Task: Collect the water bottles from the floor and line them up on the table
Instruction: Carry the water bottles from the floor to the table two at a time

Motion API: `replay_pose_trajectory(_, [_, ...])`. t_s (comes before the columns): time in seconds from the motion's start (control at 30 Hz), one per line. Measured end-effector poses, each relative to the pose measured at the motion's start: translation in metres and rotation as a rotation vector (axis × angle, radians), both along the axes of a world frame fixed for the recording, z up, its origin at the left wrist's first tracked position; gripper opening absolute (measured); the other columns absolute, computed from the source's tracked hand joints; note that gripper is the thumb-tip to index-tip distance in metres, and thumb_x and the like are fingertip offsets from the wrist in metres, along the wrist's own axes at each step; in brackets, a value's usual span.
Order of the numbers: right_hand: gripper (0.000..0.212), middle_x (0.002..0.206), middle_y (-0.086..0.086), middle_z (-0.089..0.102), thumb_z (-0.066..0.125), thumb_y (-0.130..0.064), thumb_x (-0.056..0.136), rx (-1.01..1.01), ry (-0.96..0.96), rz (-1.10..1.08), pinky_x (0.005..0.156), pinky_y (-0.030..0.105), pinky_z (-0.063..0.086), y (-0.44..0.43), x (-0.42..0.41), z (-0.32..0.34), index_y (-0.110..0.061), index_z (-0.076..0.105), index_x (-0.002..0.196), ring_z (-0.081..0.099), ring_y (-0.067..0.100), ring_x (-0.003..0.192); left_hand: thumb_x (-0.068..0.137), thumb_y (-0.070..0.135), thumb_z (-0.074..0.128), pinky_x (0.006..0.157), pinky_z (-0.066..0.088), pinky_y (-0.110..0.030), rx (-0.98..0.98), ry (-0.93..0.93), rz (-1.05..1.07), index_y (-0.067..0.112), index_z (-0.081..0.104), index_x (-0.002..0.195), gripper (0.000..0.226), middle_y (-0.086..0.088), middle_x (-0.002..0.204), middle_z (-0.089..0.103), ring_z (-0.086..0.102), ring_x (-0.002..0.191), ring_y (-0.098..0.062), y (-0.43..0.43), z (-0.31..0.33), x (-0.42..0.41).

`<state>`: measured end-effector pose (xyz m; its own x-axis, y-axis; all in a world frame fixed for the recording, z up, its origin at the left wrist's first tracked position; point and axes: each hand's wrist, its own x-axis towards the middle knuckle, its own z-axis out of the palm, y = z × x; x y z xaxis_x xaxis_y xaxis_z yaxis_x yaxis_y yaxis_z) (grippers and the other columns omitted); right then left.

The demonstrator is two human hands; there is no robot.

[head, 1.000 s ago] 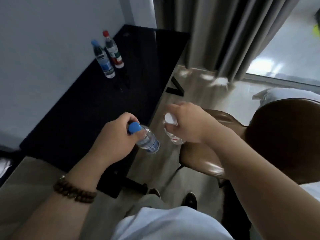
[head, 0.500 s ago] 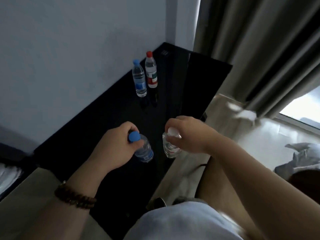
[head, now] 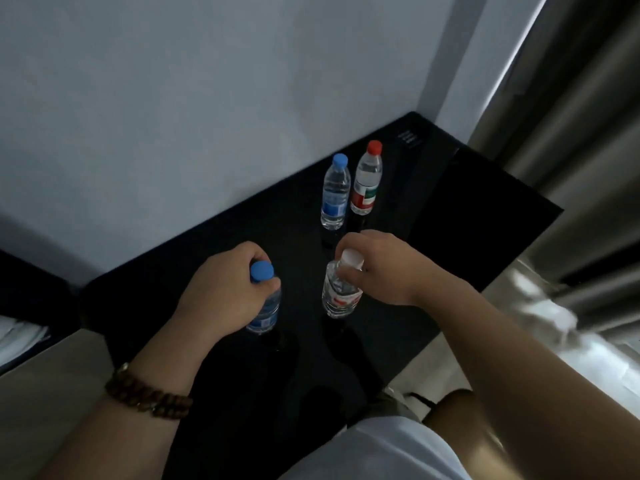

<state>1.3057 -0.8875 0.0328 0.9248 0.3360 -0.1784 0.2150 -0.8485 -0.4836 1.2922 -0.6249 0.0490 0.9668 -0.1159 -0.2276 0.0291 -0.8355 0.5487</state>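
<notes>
My left hand (head: 221, 296) grips a blue-capped water bottle (head: 265, 315) by its neck, upright and low over the black table (head: 450, 220). My right hand (head: 384, 268) holds a white-capped bottle (head: 339, 296) by its neck, just right of the first. I cannot tell whether either base touches the tabletop. Further back, a blue-capped bottle (head: 335, 192) and a red-capped bottle (head: 366, 180) stand side by side near the wall.
A pale wall (head: 207, 116) runs along the table's far side. Grey curtains (head: 571, 133) hang at the right, with light floor (head: 571, 358) below them. A brown chair edge (head: 464, 420) shows at the lower right. A lighter surface (head: 41, 372) adjoins the table on the left.
Both hands have carried their bottles from beside the table's edge to over the tabletop and lowered them. The view has swung toward the table, bringing the two standing bottles closer.
</notes>
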Motion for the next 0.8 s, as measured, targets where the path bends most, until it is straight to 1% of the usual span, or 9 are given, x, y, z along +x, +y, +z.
replay_pose_trajectory(0.13, [0.02, 0.101, -0.02, 0.051, 0.056, -0.053, 0.092, 0.062, 0.022, 0.074, 0.078, 0.028, 0.051, -0.041, 0.062, -0.023, -0.043, 0.053, 0.109, 0.055, 0.004, 0.093, 0.087, 0.037, 0.077, 0.057, 0.04, -0.013, 0.048, 0.025, 0.031, 0.041, 0.054, 0.092, 0.024, 0.015, 0.086, 0.064, 0.063, 0.074, -0.002, -0.047, -0.016, 0.038])
replay_pose_trajectory(0.27, [0.025, 0.109, -0.012, 0.054, 0.062, -0.044, 0.093, 0.044, 0.024, 0.159, 0.082, 0.031, 0.049, -0.099, 0.12, -0.035, -0.039, 0.054, 0.116, 0.055, 0.01, 0.097, 0.087, 0.035, 0.077, 0.059, 0.039, -0.014, 0.061, 0.076, 0.088, 0.041, 0.055, 0.094, 0.025, 0.015, 0.088, 0.064, 0.062, 0.075, -0.001, -0.11, -0.026, 0.079])
replay_pose_trajectory(0.4, [0.026, 0.101, -0.012, 0.049, 0.061, -0.044, 0.094, 0.015, 0.004, 0.153, 0.077, 0.031, 0.044, -0.156, 0.167, -0.039, -0.034, 0.057, 0.117, 0.052, 0.011, 0.092, 0.088, 0.034, 0.076, 0.06, 0.039, -0.014, 0.027, 0.114, 0.093, 0.039, 0.053, 0.096, 0.025, 0.014, 0.089, 0.064, 0.062, 0.074, -0.003, -0.17, -0.03, 0.119])
replay_pose_trajectory(0.47, [0.026, 0.102, -0.009, 0.051, 0.059, -0.045, 0.095, -0.023, 0.001, 0.156, 0.077, 0.035, 0.046, -0.178, 0.188, -0.042, -0.033, 0.056, 0.118, 0.054, 0.015, 0.092, 0.089, 0.034, 0.075, 0.061, 0.041, -0.015, 0.012, 0.131, 0.09, 0.039, 0.052, 0.099, 0.025, 0.013, 0.093, 0.064, 0.063, 0.076, -0.005, -0.197, -0.034, 0.137])
replay_pose_trajectory(0.53, [0.024, 0.103, -0.007, 0.051, 0.057, -0.044, 0.096, -0.042, -0.001, 0.153, 0.077, 0.036, 0.046, -0.196, 0.206, -0.045, -0.032, 0.056, 0.117, 0.054, 0.017, 0.094, 0.091, 0.035, 0.074, 0.062, 0.04, -0.016, 0.013, 0.148, 0.077, 0.04, 0.05, 0.102, 0.027, 0.012, 0.096, 0.062, 0.062, 0.079, -0.006, -0.219, -0.038, 0.153])
replay_pose_trajectory(0.63, [0.022, 0.104, -0.007, 0.051, 0.057, -0.043, 0.096, -0.047, -0.004, 0.143, 0.075, 0.034, 0.043, -0.218, 0.232, -0.049, -0.033, 0.057, 0.116, 0.054, 0.017, 0.094, 0.091, 0.035, 0.073, 0.061, 0.037, -0.016, 0.033, 0.141, 0.072, 0.04, 0.049, 0.104, 0.027, 0.013, 0.093, 0.058, 0.06, 0.077, -0.006, -0.246, -0.044, 0.171])
replay_pose_trajectory(0.8, [0.022, 0.104, -0.007, 0.049, 0.059, -0.042, 0.096, -0.023, -0.011, 0.135, 0.074, 0.033, 0.043, -0.232, 0.265, -0.054, -0.034, 0.057, 0.116, 0.054, 0.016, 0.094, 0.093, 0.033, 0.071, 0.067, 0.043, -0.018, 0.069, 0.123, 0.062, 0.034, 0.051, 0.11, 0.026, 0.011, 0.097, 0.058, 0.06, 0.081, -0.005, -0.274, -0.049, 0.189])
